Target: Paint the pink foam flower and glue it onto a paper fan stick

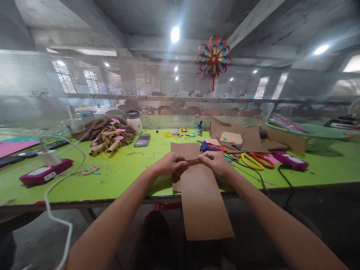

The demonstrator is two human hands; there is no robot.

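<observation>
A long brown paper sheet (204,202) hangs from the front edge of the green table (126,176) toward me. Its top end is rolled into a thin tube. My left hand (168,163) pinches the left end of that roll, fingers closed. My right hand (215,162) grips the right end, also closed. Another brown sheet (184,150) lies flat just behind my hands.
Yellow-and-red scissors (254,159) and blue-handled scissors (208,147) lie to the right, near a magenta box (291,160) with a black cable. A pile of rolled paper tubes (108,138) sits at left, beside a magenta box (45,174) with a white cable. A green basket (306,135) stands far right.
</observation>
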